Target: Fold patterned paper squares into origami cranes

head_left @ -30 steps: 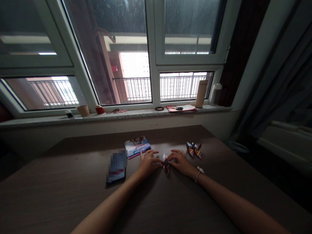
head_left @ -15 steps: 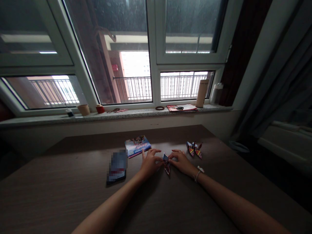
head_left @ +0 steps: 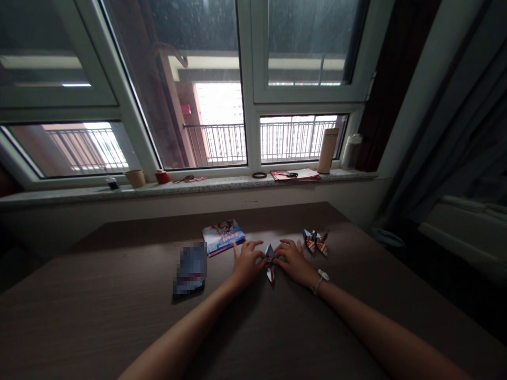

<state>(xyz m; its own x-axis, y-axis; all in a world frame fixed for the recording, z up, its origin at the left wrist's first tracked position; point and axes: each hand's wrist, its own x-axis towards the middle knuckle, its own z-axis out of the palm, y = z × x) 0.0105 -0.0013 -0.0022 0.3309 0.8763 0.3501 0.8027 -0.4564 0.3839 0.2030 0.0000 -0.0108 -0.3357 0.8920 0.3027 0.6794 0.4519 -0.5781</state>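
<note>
A small folded paper piece (head_left: 270, 270), glossy and pointed at both ends, is between my two hands over the brown table (head_left: 119, 316). My left hand (head_left: 248, 264) pinches its left side with thumb and fingertips. From the right, my right hand (head_left: 293, 259) has its fingers closed on the other side. Two similar folded pieces (head_left: 316, 242) in red, yellow and blue lie to the right of my right hand. A colourful printed booklet (head_left: 224, 236) rests behind my left hand, and a dark phone-like object (head_left: 190, 272), partly pixelated, lies to its left.
The stone windowsill (head_left: 229, 183) behind the table holds a paper cup (head_left: 135, 178), a red spool (head_left: 162, 177), a dark ring (head_left: 259, 175), scissors (head_left: 292, 174) on papers, a tan flask (head_left: 328, 151) and a clear bottle (head_left: 351, 151).
The folded paper piece has turned slightly between my fingers, its lower tip now a little further left and catching more light. My hands have shifted only slightly.
</note>
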